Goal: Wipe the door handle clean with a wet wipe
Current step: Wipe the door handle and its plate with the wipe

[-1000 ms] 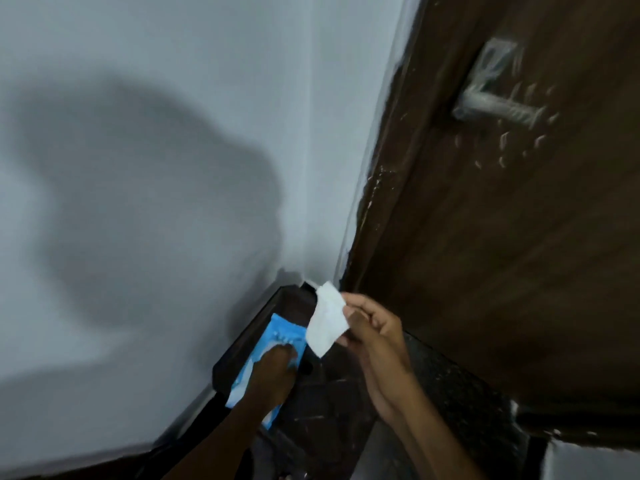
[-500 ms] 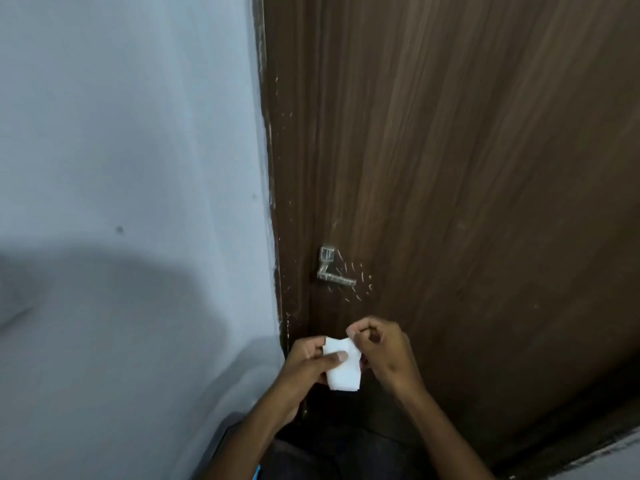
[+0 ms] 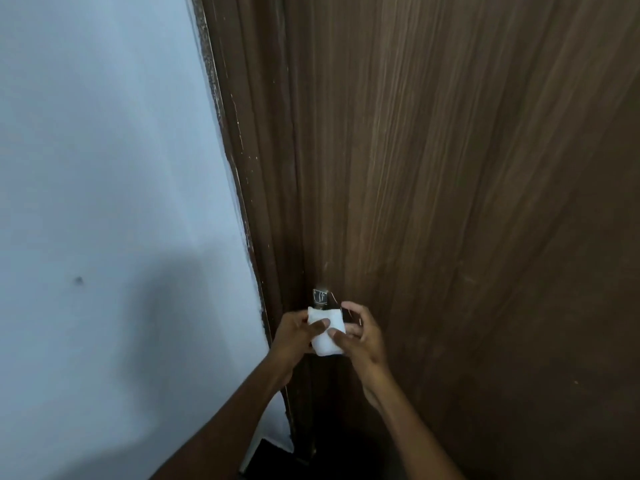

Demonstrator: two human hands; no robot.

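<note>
A folded white wet wipe (image 3: 326, 334) is held between both hands in front of the dark brown wooden door (image 3: 450, 202). My left hand (image 3: 296, 332) grips its left side with the thumb on top. My right hand (image 3: 360, 336) pinches its right side. The metal door handle (image 3: 320, 296) sits just above the wipe; only its square base plate shows, and the lever is hidden behind the wipe and fingers. Whether the wipe touches the handle I cannot tell.
A pale blue-white wall (image 3: 104, 168) fills the left half and meets the door frame (image 3: 242, 202) along a rough painted edge. A dark ledge corner (image 3: 266, 455) shows at the bottom near my left forearm.
The view swung up from the ledge and blue wipe pack to the door. My left hand joined the right on the wipe, and both hands rose until the wipe covers the handle's lever.
</note>
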